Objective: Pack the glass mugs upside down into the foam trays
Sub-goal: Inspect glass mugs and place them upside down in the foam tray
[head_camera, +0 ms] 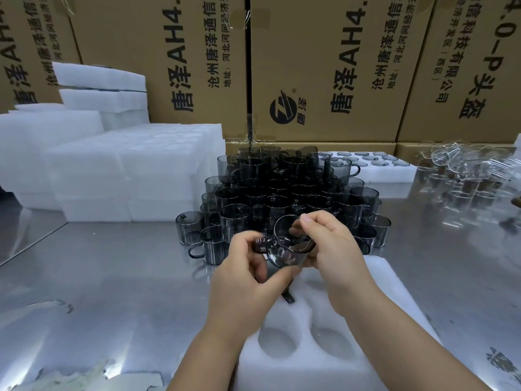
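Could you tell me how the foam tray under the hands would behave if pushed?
The foam tray looks light, so it would probably slide easily on the shiny metal table. Its soft, fuzzy edges suggest it would dent rather than crack. Being wide and flat, it seems unlikely to tip.

The foam tray (304,373) runs off the bottom edge, its far pockets hidden under the left hand (248,275) and right hand (332,255). The held mug (290,246) is blurred; the clear glassware (462,167) is too smeared to count
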